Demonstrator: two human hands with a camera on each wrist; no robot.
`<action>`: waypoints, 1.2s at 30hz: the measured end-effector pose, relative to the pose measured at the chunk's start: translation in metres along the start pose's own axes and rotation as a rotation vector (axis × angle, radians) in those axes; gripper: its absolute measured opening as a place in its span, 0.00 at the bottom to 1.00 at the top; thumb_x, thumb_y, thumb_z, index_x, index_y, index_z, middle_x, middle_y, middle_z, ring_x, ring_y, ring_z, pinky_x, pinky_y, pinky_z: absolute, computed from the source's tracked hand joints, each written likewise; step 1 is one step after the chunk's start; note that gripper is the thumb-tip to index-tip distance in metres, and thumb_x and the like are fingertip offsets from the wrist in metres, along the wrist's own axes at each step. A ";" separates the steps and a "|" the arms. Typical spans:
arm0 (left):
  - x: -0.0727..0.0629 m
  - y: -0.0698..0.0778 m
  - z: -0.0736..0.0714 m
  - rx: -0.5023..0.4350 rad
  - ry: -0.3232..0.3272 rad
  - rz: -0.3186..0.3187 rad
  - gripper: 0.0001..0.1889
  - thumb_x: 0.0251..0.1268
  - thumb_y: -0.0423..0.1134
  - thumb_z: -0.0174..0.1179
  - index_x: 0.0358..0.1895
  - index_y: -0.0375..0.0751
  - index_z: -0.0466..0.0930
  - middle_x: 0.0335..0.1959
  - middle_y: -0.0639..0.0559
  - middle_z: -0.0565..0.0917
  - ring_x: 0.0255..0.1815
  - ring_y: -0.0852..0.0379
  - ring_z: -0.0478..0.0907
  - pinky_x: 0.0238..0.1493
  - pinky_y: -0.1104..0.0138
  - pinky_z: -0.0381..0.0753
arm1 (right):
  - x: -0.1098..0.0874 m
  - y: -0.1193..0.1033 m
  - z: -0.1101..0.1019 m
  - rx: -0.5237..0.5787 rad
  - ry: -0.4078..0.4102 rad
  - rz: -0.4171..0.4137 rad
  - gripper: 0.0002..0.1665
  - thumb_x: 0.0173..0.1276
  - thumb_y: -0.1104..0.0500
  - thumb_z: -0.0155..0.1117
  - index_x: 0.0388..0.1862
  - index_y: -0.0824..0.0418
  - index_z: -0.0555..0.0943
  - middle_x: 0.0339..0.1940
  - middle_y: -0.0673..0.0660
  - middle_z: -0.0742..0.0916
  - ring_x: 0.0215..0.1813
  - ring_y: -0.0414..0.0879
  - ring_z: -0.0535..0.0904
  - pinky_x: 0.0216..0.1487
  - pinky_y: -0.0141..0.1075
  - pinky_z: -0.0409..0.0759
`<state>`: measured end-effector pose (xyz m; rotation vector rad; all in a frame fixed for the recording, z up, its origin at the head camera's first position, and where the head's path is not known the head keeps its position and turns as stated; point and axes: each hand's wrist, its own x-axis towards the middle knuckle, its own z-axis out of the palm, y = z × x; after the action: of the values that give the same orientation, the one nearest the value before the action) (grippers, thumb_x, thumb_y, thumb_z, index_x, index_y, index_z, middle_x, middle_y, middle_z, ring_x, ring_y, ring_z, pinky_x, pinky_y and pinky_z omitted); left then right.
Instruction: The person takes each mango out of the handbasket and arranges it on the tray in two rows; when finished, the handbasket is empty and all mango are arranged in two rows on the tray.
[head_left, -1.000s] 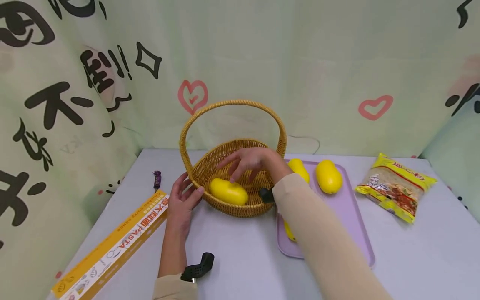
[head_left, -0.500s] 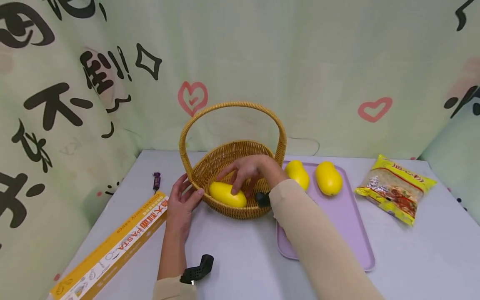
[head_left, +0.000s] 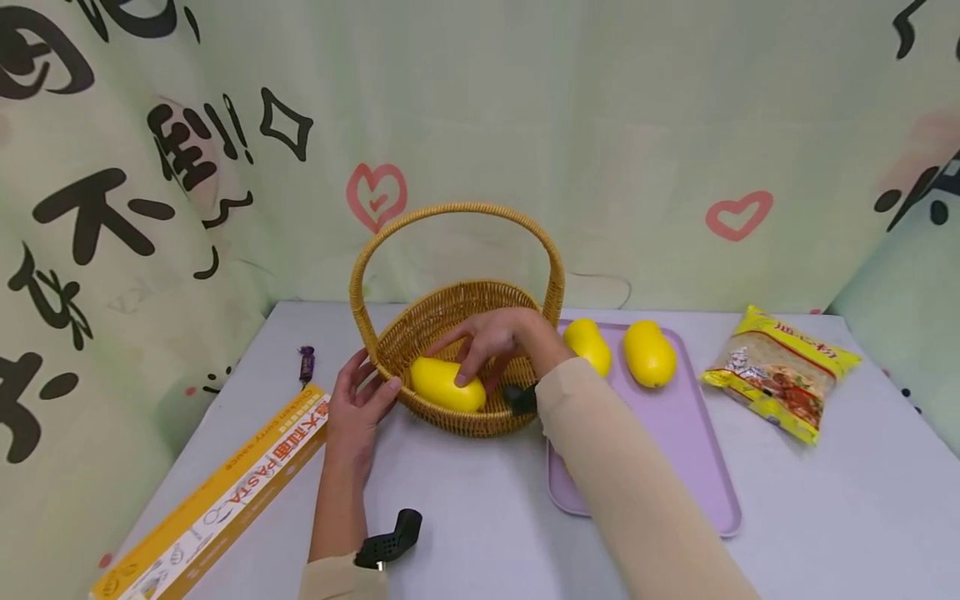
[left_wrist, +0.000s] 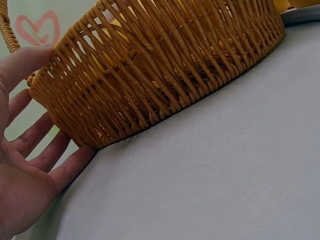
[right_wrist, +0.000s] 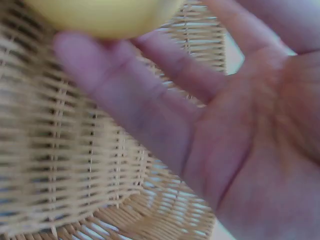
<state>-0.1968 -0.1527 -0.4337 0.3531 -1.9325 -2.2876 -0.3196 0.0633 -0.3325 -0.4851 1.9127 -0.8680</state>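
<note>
A smooth oblong yellow fruit (head_left: 447,385) lies in the near left part of the wicker basket (head_left: 468,427). My right hand (head_left: 491,343) reaches in from the right and grips the fruit's right end, its thumb on the near side and its other fingers partly hidden behind. In the right wrist view, the fingertips touch the underside of the fruit (right_wrist: 107,17). My left hand (head_left: 360,400) holds the basket's left end near the foot of the handle. The left wrist view has its thumb (left_wrist: 30,62) at the rim and the other fingers spread along the outer wall.
Two more yellow fruits (head_left: 650,354) lie on a lilac tray (head_left: 675,433) right of the basket, partly under my right sleeve. Farther right is a noodle bag (head_left: 783,371). At left lie a long pasta box (head_left: 225,500) and a small purple-wrapped candy (head_left: 307,364).
My right hand has lowered from above the fruit and closed round its right end. The fruit has shifted slightly. My left hand stays at the basket; the whole view has swung slightly right.
</note>
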 end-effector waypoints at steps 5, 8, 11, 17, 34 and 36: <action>0.000 -0.001 0.001 -0.002 0.002 -0.001 0.37 0.70 0.36 0.67 0.79 0.61 0.63 0.77 0.51 0.68 0.75 0.52 0.68 0.56 0.77 0.82 | -0.007 0.000 -0.003 0.037 0.061 -0.038 0.39 0.66 0.63 0.74 0.73 0.40 0.76 0.72 0.61 0.76 0.65 0.54 0.79 0.56 0.48 0.89; 0.000 -0.001 0.001 -0.011 -0.002 0.003 0.38 0.69 0.36 0.68 0.79 0.60 0.63 0.77 0.51 0.69 0.75 0.52 0.69 0.56 0.77 0.82 | -0.012 0.001 -0.003 0.051 0.112 -0.050 0.40 0.65 0.62 0.75 0.74 0.39 0.75 0.74 0.60 0.75 0.68 0.54 0.77 0.56 0.48 0.89; 0.000 0.000 0.002 -0.018 -0.005 0.006 0.38 0.69 0.36 0.68 0.79 0.60 0.63 0.77 0.50 0.69 0.75 0.52 0.69 0.56 0.76 0.83 | -0.018 0.002 -0.005 0.050 0.170 -0.062 0.40 0.65 0.61 0.76 0.74 0.38 0.75 0.75 0.58 0.74 0.73 0.53 0.73 0.57 0.49 0.88; -0.002 0.001 0.000 -0.005 0.002 0.001 0.38 0.70 0.35 0.68 0.79 0.59 0.62 0.77 0.50 0.68 0.76 0.51 0.68 0.55 0.78 0.82 | -0.037 -0.001 -0.007 0.056 0.251 -0.097 0.40 0.65 0.60 0.75 0.74 0.38 0.75 0.73 0.58 0.75 0.74 0.54 0.72 0.59 0.50 0.87; -0.003 0.005 0.003 -0.009 -0.004 -0.015 0.38 0.71 0.35 0.67 0.80 0.59 0.61 0.78 0.52 0.67 0.76 0.53 0.68 0.57 0.78 0.82 | -0.093 0.003 0.002 0.136 0.462 -0.106 0.42 0.67 0.60 0.74 0.77 0.40 0.71 0.69 0.62 0.76 0.59 0.56 0.83 0.54 0.45 0.89; -0.004 0.004 0.004 -0.012 -0.004 -0.016 0.38 0.71 0.35 0.66 0.80 0.59 0.62 0.78 0.52 0.67 0.76 0.53 0.68 0.57 0.78 0.82 | -0.100 0.004 0.004 0.137 0.474 -0.108 0.43 0.67 0.61 0.74 0.78 0.40 0.71 0.71 0.62 0.76 0.61 0.56 0.83 0.54 0.46 0.89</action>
<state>-0.1941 -0.1490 -0.4284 0.3642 -1.9236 -2.3114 -0.2685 0.1287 -0.2771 -0.3187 2.2462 -1.2621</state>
